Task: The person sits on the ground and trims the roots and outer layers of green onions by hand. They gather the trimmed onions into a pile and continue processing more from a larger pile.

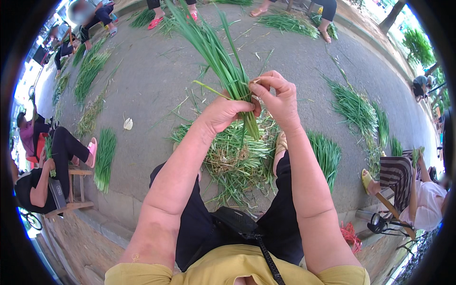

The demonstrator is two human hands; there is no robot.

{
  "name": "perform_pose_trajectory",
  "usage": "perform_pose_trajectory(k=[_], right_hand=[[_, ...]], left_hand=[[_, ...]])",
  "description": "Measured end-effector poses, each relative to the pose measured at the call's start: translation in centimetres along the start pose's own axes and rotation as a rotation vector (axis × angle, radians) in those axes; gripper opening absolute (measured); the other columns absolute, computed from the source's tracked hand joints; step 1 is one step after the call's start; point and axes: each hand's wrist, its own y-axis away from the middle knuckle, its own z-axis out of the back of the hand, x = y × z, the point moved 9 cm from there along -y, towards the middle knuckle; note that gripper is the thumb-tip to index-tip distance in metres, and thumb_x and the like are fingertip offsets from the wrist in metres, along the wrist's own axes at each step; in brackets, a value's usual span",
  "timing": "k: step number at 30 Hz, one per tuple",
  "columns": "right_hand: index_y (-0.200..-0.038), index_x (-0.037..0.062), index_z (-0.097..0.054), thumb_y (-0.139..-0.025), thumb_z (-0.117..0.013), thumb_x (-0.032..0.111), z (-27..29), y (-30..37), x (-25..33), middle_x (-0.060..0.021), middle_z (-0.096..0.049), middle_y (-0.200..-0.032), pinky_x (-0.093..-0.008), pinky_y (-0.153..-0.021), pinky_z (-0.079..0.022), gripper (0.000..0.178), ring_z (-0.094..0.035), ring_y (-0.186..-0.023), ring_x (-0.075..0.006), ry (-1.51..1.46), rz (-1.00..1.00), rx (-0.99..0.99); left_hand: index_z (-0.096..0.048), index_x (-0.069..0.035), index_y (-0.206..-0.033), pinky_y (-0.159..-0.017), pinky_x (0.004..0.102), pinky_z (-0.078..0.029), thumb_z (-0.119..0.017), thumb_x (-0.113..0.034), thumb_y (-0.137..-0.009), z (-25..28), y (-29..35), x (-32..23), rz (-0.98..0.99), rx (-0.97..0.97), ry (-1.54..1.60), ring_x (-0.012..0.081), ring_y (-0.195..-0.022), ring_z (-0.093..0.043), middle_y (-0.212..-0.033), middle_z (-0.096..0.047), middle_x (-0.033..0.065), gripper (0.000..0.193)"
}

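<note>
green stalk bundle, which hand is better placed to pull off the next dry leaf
Right, probably. The right hand already pinches a thin pale strip at the green stalk bundle, fingertips free to pull. The left hand is wrapped around the stalks, its grip steadying them.

The bundle of green stalks [223, 61] runs up past the top edge, so its leaf tips are cut off. Its lower part passes behind the left hand [223, 114], whose fingers hide how the stalks are gripped. Whatever the right hand [278, 97] pinches at its fingertips is too small to tell. The heap of trimmings [237, 159] is partly covered by both forearms and the knees. The people seated along the far side [289, 7] are cut off by the frame, only feet and lower legs showing. The right-hand rim is blurred and dark.
</note>
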Motion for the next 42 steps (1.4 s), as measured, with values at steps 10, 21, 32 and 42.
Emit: perform_pose_trajectory(k=[10,21,32,42], right_hand=[[-0.09,0.0005,-0.068,-0.079,-0.069,0.005,2.0,0.1,-3.9,-0.0021,-0.066,-0.083,-0.0234,-0.068,-0.046,0.012,-0.056,-0.071,-0.0065,-0.626,-0.323,-0.206],[-0.094,0.0006,-0.065,-0.083,-0.066,0.007,6.9,-0.8,-6.0,0.0003,-0.058,-0.073,-0.0257,-0.059,-0.043,0.013,-0.049,-0.061,-0.0087,-0.922,-0.325,-0.39],[-0.088,-0.001,-0.07,-0.075,-0.07,0.009,16.0,1.7,-9.1,-0.0001,-0.061,-0.067,-0.0214,-0.049,-0.037,0.016,-0.048,-0.055,-0.0067,-0.071,-0.457,-0.659],[-0.093,0.003,-0.071,-0.074,-0.069,0.02,16.0,1.3,-8.5,-0.0136,-0.064,-0.104,-0.0358,-0.083,-0.046,0.026,-0.059,-0.092,-0.0274,0.849,-0.327,-0.366]], left_hand=[[-0.059,0.004,-0.108,-0.075,0.0366,-0.052,-0.058,0.005,-0.078,0.4,0.3,-0.1,0.055,-0.003,0.044,0.022,-0.079,-0.062,-0.087,-0.063,0.0104,0.03],[-0.057,0.005,-0.108,-0.074,0.0353,-0.054,-0.058,0.004,-0.078,1.6,0.3,-0.6,0.014,-0.032,0.033,0.0217,-0.079,-0.064,-0.089,-0.064,0.0113,0.03],[-0.054,0.006,-0.112,-0.074,0.0351,-0.054,-0.057,0.004,-0.079,2.3,0.9,-1.3,-0.009,-0.013,0.03,0.0219,-0.08,-0.063,-0.088,-0.063,0.0114,0.034],[-0.044,0.005,-0.127,-0.075,0.0314,-0.051,-0.059,0.003,-0.078,1.4,1.1,-2.6,-0.061,0.026,0.06,0.0198,-0.08,-0.062,-0.086,-0.063,0.0096,0.051]])
